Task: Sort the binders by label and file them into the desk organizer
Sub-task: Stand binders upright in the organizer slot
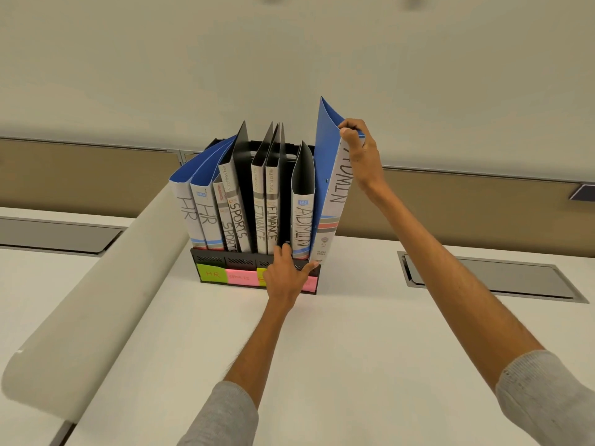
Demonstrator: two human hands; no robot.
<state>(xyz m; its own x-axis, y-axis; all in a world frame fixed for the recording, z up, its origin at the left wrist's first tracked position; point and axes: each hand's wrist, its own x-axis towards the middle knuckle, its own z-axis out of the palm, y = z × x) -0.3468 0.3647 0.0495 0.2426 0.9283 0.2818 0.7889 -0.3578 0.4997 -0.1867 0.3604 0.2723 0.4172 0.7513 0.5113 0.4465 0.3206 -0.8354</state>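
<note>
Grips the blue ADMIN binder at its top corner with the right hand, fingers curled over the cover. Braces the desk organizer with the left hand, fingers spread flat on the front lip. Holds the binder's long axis near upright, top leaning to 1 o'clock, foot at the organizer's 3 o'clock end, just beside the black ADMIN binder; possibly not seated in the slot yet. Calls for a straight push toward 6 o'clock.
</note>
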